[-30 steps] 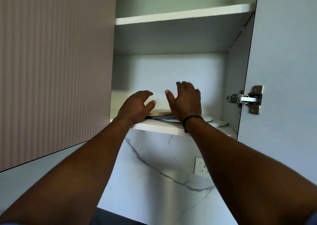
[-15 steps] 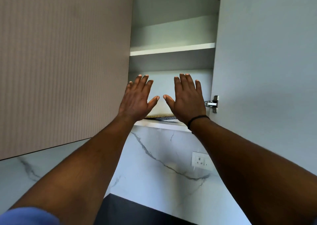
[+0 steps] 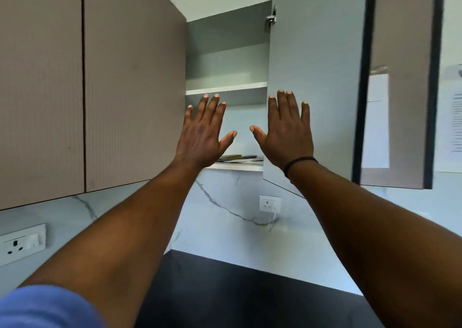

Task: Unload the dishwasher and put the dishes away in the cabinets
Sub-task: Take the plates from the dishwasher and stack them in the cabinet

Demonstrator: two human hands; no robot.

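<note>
The left hand (image 3: 201,137) is raised in front of the open cabinet (image 3: 226,60), fingers straight and spread, holding nothing. Below and between both hands, a low stack of plates (image 3: 238,158) lies on the cabinet's bottom shelf (image 3: 235,167), just right of the left wrist. The right hand (image 3: 287,134), a dark band (image 3: 298,162) at its wrist, is likewise flat and empty against the cabinet's open door (image 3: 317,65).

Ribbed matt cabinet door (image 3: 132,90), veined glossy marble backsplash (image 3: 225,217), metal hinge (image 3: 270,19)
</note>
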